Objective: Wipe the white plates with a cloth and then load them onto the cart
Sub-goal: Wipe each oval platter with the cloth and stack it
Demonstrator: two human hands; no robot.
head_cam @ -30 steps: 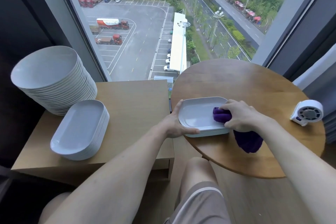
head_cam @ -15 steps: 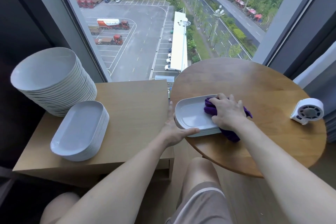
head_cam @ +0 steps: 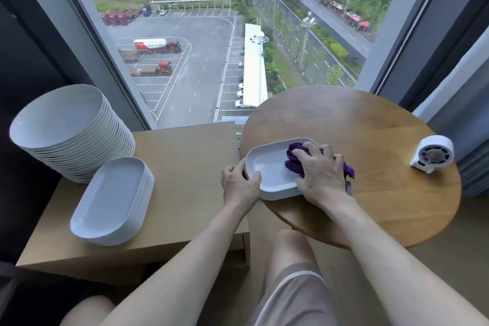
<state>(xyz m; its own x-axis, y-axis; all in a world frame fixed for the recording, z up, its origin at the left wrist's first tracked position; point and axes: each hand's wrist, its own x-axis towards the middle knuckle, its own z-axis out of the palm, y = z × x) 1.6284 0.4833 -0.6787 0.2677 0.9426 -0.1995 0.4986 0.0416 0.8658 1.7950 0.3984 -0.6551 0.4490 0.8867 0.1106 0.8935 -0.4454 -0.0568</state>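
Round brown wooden table, white oblong ceramic plate lying at its near left edge, left hand with fingers curled round the plate's left rim, right hand with fingers spread and bent, gripping bunched purple cloth pressed inside the plate's right half

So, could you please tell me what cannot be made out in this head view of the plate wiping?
Head view only:
- Right part of the plate: covered by the right hand and the purple cloth.
- Most of the cloth: under that hand.
- Plate count in the round stack: rims too fine to count.
- Any smears on the plate: too small to see.
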